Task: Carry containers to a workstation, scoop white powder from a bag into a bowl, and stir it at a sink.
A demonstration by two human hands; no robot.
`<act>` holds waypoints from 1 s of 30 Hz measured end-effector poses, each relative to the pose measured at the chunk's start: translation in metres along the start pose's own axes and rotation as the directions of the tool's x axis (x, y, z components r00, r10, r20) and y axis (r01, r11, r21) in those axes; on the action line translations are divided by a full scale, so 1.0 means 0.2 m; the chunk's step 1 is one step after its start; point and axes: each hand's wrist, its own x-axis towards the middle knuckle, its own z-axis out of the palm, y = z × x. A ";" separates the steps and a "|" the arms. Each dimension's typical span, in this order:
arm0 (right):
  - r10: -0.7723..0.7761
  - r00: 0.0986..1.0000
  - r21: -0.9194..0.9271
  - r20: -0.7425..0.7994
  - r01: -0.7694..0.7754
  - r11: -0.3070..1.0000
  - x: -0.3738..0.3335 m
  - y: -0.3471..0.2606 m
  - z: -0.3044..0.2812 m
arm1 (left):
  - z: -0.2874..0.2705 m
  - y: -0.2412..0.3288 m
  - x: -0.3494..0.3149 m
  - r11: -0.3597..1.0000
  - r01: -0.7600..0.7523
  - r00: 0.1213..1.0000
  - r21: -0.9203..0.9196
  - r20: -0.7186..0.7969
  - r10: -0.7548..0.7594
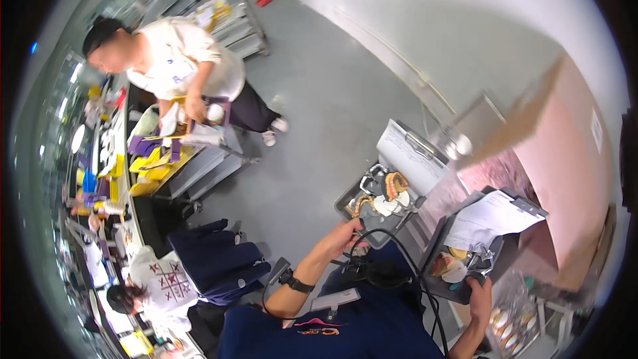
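My left hand (349, 236) is closed on the near edge of a grey tray (342, 206). Inside it are a dental model with pinkish gums (396, 186), a tooth arch (364, 206), white pieces and a metal articulator (377, 171). A printed sheet (409, 153) under a clip rises at the tray's far side. My right hand (480, 299) grips the near edge of a second, darker tray (435, 284). In that one lie a dental cast (450, 268) and another metal articulator (480, 259). A clipped paper sheet (488, 219) covers its far part.
A large open cardboard box (565, 173) stands at the right. Below it hangs a clear plastic bag (512, 329) of casts. Far left, a person (193, 53) stands by a loaded cart (209, 169); another person (159, 286) sits at a cluttered bench beside a navy jacket (219, 259).
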 end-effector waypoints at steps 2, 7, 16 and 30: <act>-0.061 0.992 0.030 0.108 0.058 0.998 0.19 -0.19 0.21 | -0.09 0.14 0.01 0.993 -0.095 0.993 -0.072 -0.080 0.089; -0.068 0.961 -0.046 0.269 0.083 0.995 0.56 -0.73 0.81 | -0.25 0.55 0.07 0.950 -0.265 0.924 -0.163 -0.323 0.202; -0.167 0.928 -0.058 0.334 0.197 0.979 1.45 -1.53 1.67 | -0.74 1.57 0.74 0.761 -0.445 0.887 -0.472 -0.353 0.299; -0.289 0.886 0.033 0.364 0.298 0.954 2.65 -3.48 3.32 | -1.69 3.60 1.41 0.663 -0.650 0.678 -0.371 -0.678 0.285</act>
